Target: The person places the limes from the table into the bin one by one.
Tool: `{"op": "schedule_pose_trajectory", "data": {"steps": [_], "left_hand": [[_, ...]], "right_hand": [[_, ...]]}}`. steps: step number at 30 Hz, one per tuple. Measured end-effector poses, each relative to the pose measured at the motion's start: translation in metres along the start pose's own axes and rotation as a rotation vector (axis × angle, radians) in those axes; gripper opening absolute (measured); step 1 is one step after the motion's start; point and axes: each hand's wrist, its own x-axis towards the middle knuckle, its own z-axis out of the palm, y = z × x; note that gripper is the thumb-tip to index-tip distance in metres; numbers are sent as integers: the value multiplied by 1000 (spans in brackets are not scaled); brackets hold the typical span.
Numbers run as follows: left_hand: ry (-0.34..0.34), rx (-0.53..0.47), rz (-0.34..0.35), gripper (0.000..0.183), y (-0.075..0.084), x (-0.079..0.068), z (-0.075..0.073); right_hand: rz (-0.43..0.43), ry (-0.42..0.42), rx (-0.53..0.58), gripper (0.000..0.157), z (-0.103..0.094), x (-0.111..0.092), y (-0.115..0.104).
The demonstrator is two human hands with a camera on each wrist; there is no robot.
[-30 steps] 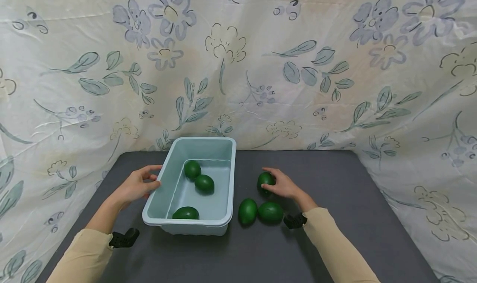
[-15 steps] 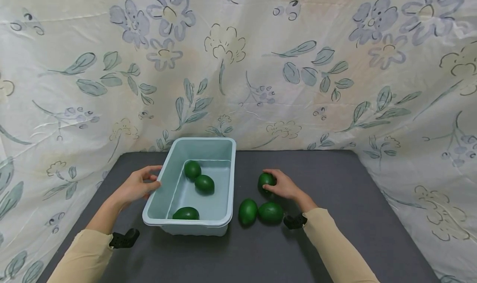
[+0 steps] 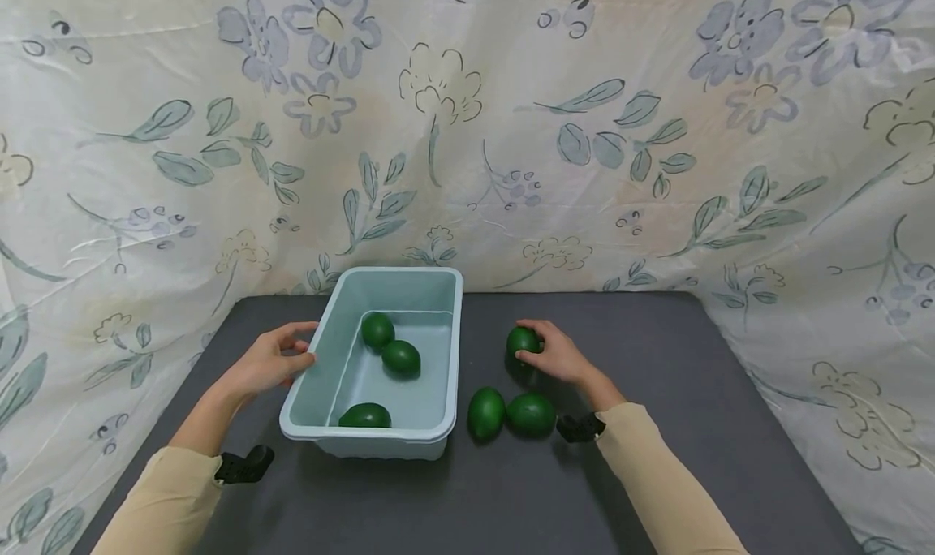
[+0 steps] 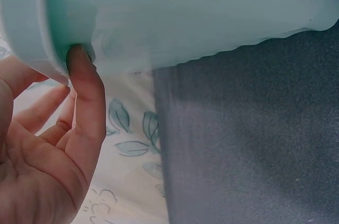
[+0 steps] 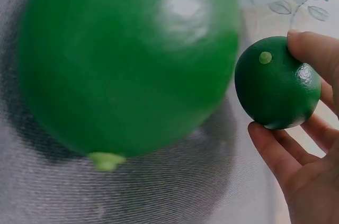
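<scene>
A pale blue plastic tub [image 3: 431, 376] stands left of centre with three green avocados inside, one of them an avocado [image 3: 401, 359] near the middle of its floor. My left hand [image 3: 266, 362] holds the tub's left rim; in the left wrist view one fingertip lies against the wall just under the rim. Beyond the tub's right side, my right hand [image 3: 558, 352] grips another avocado [image 5: 275, 83] between thumb and fingers, its light green stem nub showing. Two more lie on the table: an upright avocado [image 3: 485, 414] and a sideways avocado [image 3: 531, 415], side by side.
The dark grey table [image 3: 657, 458] spreads under everything. A floral cloth [image 3: 467, 133] hangs behind it and down both sides. Black wrist straps [image 3: 247, 464] sit at both sleeve cuffs.
My right hand has closed more around the avocado and raised it slightly off the table. The left hand and the tub have stayed in place.
</scene>
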Motion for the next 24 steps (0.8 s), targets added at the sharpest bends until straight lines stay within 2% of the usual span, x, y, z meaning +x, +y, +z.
{"op": "schedule_pose_trajectory", "data": {"steps": [13,24], "left_hand": [[-1,4,8,61,-4,-1,-1],[-7,-20,19,61,-5,-4,-3]], "right_hand": [[-29,61,20,59,-12,3,-27],[-100,79,60,58,-24,10,-58]]}}
